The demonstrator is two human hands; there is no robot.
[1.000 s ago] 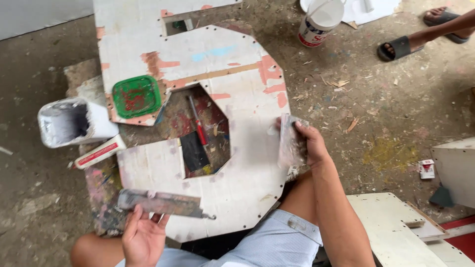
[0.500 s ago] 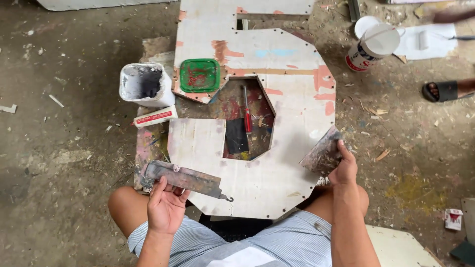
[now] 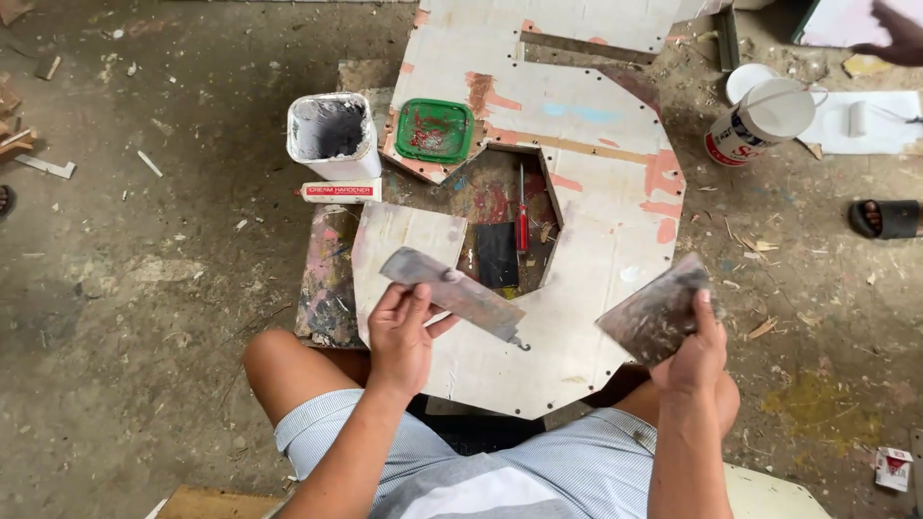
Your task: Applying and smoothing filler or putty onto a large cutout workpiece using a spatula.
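Another person's hand [image 3: 892,37] cut off by top-right edge; sandalled foot [image 3: 889,219] cropped right.

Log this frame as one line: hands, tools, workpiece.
left hand: holds long putty blade | right hand: holds wide scraper | both over white cut-out board | filler tub beside it

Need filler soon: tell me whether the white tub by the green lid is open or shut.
Open: the white tub has no lid, its grey-smeared inside shows, and the green lid lies beside it.

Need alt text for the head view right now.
Seated person's left hand holds a long metal scraper, right hand a wide putty blade, above a white cut-out board; grey filler tub and green lid beyond.
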